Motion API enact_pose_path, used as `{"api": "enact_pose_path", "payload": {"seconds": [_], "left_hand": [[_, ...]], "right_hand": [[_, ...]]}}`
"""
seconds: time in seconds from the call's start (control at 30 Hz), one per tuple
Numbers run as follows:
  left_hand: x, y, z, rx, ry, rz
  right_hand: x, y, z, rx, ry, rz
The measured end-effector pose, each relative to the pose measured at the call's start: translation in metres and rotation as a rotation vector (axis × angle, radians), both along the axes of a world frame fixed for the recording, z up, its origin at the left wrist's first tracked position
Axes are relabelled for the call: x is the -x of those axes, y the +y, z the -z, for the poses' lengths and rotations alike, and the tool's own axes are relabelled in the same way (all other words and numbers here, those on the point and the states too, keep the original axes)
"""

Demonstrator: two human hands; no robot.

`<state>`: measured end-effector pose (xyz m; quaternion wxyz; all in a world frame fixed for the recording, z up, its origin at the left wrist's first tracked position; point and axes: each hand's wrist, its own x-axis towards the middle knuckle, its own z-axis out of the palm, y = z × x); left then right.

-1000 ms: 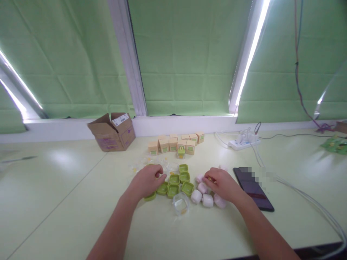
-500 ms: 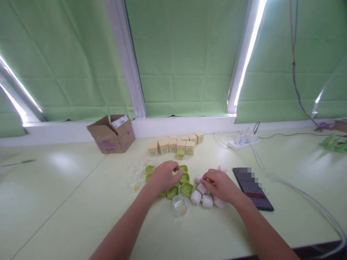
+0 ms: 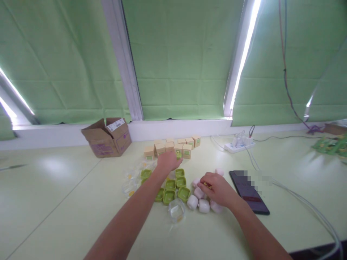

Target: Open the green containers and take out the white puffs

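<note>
The left hand [image 3: 168, 161] reaches far across the pale green table [image 3: 67, 202], its fingers curled around a small clear case with a green and yellow top [image 3: 179, 154] that stands just in front of the row of tan boxes [image 3: 168, 147]; the fingertips touch it, though whether they actually grip it cannot be told. The case is see-through below, with a yellow-green cap.

The right hand [image 3: 217, 187] rests near the table's middle, thumb and forefinger pinched together on a tiny yellow piece [image 3: 207, 185] too small to identify. It lies over a cluster of pale pink and white rounded cases [image 3: 199, 200]; about 6 show, some partly hidden by the hand.

Between the 2 hands sit green square lids [image 3: 176, 184], open side up, packed close; 6 or 7 are visible, with the left forearm crossing the rest. 1 clear empty shell [image 3: 176, 210] with a yellow speck inside lies nearest the person, just in front of the lids. More clear shells [image 3: 129, 184] lie left of the forearm, blurred, perhaps 3.

The tan boxes are small cubes with green labels, about 8 in 2 staggered rows. An open cardboard carton [image 3: 107, 137] stands to their left by the window sill. A dark phone [image 3: 248, 191] lies flat just right of the right hand, and a white power strip [image 3: 239, 145] with cables sits beyond it.
</note>
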<state>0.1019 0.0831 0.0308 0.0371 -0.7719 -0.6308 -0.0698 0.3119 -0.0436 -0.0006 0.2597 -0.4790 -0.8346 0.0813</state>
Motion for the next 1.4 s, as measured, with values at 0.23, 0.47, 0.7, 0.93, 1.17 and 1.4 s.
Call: {"api": "enact_pose_path", "payload": {"seconds": [0.23, 0.47, 0.7, 0.93, 1.17, 1.4], "left_hand": [[-0.004, 0.028, 0.007, 0.031, -0.016, -0.070], [-0.010, 0.034, 0.015, 0.035, -0.036, -0.075], [-0.007, 0.027, 0.009, 0.048, -0.040, -0.079], [-0.003, 0.007, -0.004, 0.012, -0.075, -0.028], [0.002, -0.029, -0.009, -0.047, -0.122, 0.041], [0.004, -0.077, -0.016, -0.087, -0.168, 0.115]], "right_hand": [[-0.001, 0.001, 0.000, -0.021, -0.005, -0.002], [-0.002, 0.001, -0.001, -0.019, -0.002, -0.016], [-0.001, 0.001, -0.003, -0.015, -0.004, -0.004], [-0.001, 0.000, -0.002, -0.012, 0.010, -0.005], [0.001, 0.000, -0.002, -0.010, 0.025, -0.002], [0.002, -0.002, -0.004, -0.014, 0.039, -0.013]]}}
